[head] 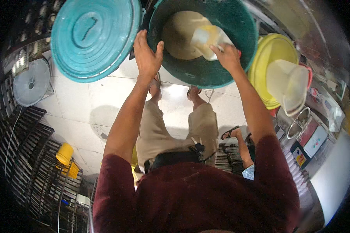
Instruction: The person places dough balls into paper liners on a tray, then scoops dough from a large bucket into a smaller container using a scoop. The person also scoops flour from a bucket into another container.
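Observation:
A green plastic tub (204,77) stands in front of me, with a beige substance (176,38) at its bottom; whether that is liquid or powder I cannot tell. My right hand (228,56) is inside the tub's mouth, shut on a whitish plastic jug (208,40). The jug is tilted and blurred, with yellowish matter on or in it, and a bit of red shows behind my hand. My left hand (148,55) is at the tub's left rim, thumb spread from the fingers. Its fingers lie by the edge of a turquoise lid (108,49); their grip is unclear.
On the right are a yellow lidded tub (258,72), a translucent jug (287,84) with a red handle and a metal strainer (299,122). A fan (31,84) and metal racks (32,163) with a yellow cup (64,153) stand left. Another person's leg (243,148) shows behind me.

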Demonstrator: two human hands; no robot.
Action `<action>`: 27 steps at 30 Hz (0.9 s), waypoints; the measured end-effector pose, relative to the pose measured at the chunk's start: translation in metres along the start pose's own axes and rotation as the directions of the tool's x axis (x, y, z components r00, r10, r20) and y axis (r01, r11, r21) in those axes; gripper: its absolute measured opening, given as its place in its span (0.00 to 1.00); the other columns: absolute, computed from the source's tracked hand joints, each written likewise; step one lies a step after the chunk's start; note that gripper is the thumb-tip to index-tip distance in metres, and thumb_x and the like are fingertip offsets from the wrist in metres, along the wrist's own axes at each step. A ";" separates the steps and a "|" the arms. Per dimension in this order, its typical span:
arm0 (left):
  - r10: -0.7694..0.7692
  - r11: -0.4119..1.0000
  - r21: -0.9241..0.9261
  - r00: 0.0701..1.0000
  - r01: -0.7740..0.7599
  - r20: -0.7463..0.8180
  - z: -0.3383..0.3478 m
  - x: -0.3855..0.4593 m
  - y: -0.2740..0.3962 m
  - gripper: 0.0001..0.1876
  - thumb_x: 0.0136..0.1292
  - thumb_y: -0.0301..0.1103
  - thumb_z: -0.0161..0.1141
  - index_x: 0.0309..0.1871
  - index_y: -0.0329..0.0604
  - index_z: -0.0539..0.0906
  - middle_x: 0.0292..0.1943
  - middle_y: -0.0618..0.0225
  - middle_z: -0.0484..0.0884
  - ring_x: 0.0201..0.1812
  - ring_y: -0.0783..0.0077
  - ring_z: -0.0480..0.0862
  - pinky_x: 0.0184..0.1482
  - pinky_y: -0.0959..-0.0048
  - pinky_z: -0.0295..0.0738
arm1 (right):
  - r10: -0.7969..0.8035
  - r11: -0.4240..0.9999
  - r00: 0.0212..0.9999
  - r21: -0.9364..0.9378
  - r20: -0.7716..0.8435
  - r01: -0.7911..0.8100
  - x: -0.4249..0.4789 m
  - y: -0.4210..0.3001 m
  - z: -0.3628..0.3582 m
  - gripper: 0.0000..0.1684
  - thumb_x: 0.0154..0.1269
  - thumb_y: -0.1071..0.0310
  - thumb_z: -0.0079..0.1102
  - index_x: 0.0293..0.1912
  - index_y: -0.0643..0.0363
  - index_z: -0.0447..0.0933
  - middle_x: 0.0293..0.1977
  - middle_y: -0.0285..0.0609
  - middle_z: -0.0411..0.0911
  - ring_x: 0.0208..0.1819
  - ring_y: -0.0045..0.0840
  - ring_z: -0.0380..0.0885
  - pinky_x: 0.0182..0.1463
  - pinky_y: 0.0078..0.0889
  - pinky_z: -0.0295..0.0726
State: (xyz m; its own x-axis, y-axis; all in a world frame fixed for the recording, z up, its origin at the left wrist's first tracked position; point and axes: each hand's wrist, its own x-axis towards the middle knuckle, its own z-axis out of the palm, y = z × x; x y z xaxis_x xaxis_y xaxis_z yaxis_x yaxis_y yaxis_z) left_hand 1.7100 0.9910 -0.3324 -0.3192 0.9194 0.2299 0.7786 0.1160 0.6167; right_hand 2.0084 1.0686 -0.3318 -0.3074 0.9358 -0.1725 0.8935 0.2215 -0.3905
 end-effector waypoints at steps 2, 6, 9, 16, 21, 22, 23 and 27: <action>-0.052 0.998 -0.017 0.997 0.053 0.051 0.024 0.002 -0.011 0.36 0.61 0.38 0.67 0.68 0.32 0.64 0.61 0.43 0.71 0.62 0.42 0.70 0.65 0.55 0.64 | 0.093 0.984 0.989 -0.163 0.113 -0.074 0.048 0.038 0.076 0.31 0.62 0.40 0.60 0.36 0.64 0.84 0.35 0.55 0.83 0.41 0.50 0.81 0.48 0.50 0.77; -0.145 0.985 -0.083 0.988 0.149 0.048 0.043 -0.002 -0.027 0.36 0.61 0.35 0.65 0.70 0.34 0.62 0.58 0.45 0.73 0.59 0.43 0.73 0.63 0.54 0.67 | 0.234 0.911 0.968 -0.370 0.092 -0.185 0.093 0.060 0.160 0.28 0.65 0.44 0.58 0.41 0.63 0.84 0.45 0.49 0.82 0.56 0.42 0.71 0.60 0.49 0.63; -0.135 0.986 -0.093 0.989 0.140 0.056 0.047 -0.002 -0.032 0.36 0.61 0.34 0.64 0.70 0.35 0.63 0.55 0.46 0.74 0.58 0.45 0.75 0.62 0.56 0.68 | 0.248 0.896 0.968 -0.389 0.035 -0.215 0.116 0.072 0.204 0.27 0.66 0.45 0.58 0.42 0.62 0.84 0.45 0.47 0.82 0.56 0.40 0.70 0.60 0.49 0.61; -0.177 0.962 -0.182 0.971 0.205 0.163 0.043 0.004 -0.024 0.38 0.59 0.26 0.67 0.71 0.34 0.60 0.61 0.52 0.70 0.63 0.59 0.71 0.68 0.63 0.62 | 0.257 0.930 0.964 -0.290 0.066 -0.228 0.138 0.112 0.262 0.29 0.57 0.42 0.63 0.44 0.60 0.84 0.45 0.50 0.82 0.53 0.43 0.75 0.60 0.53 0.62; -0.210 0.945 -0.215 0.962 0.245 0.174 0.047 -0.006 -0.027 0.41 0.56 0.27 0.69 0.71 0.33 0.60 0.61 0.52 0.70 0.63 0.59 0.70 0.68 0.64 0.61 | 0.216 0.976 0.962 -0.037 0.166 -0.213 0.175 0.140 0.272 0.31 0.53 0.46 0.66 0.47 0.63 0.83 0.47 0.53 0.83 0.54 0.44 0.77 0.59 0.50 0.67; -0.203 0.958 -0.172 0.966 0.230 0.161 0.047 -0.002 -0.023 0.40 0.54 0.25 0.69 0.70 0.32 0.62 0.59 0.51 0.70 0.61 0.57 0.71 0.66 0.63 0.63 | 0.237 0.971 0.954 -0.028 0.182 -0.236 0.179 0.145 0.275 0.32 0.53 0.46 0.66 0.48 0.63 0.83 0.48 0.54 0.82 0.55 0.45 0.77 0.60 0.49 0.67; -0.195 0.968 -0.127 0.969 0.214 0.148 0.047 0.000 -0.020 0.39 0.53 0.24 0.68 0.69 0.32 0.64 0.57 0.50 0.71 0.59 0.55 0.73 0.65 0.63 0.65 | 0.257 0.966 0.946 -0.020 0.198 -0.258 0.180 0.150 0.278 0.33 0.53 0.46 0.66 0.50 0.63 0.82 0.49 0.54 0.81 0.57 0.45 0.76 0.60 0.48 0.68; -0.183 0.966 -0.151 0.967 0.211 0.178 0.049 0.000 -0.017 0.40 0.50 0.25 0.69 0.68 0.31 0.64 0.57 0.50 0.71 0.59 0.55 0.72 0.65 0.63 0.64 | 0.364 0.863 0.902 0.280 0.230 -0.420 0.198 0.145 0.293 0.34 0.54 0.46 0.64 0.54 0.60 0.80 0.55 0.55 0.78 0.61 0.46 0.74 0.64 0.43 0.69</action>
State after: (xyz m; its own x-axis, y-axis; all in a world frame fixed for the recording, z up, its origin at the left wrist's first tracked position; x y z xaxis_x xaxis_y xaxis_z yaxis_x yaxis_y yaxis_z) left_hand 1.7234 1.0077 -0.3794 -0.3552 0.9345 -0.0248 0.6028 0.2493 0.7579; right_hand 1.9810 1.2060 -0.6878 -0.0271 0.8622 -0.5058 0.8088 -0.2784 -0.5179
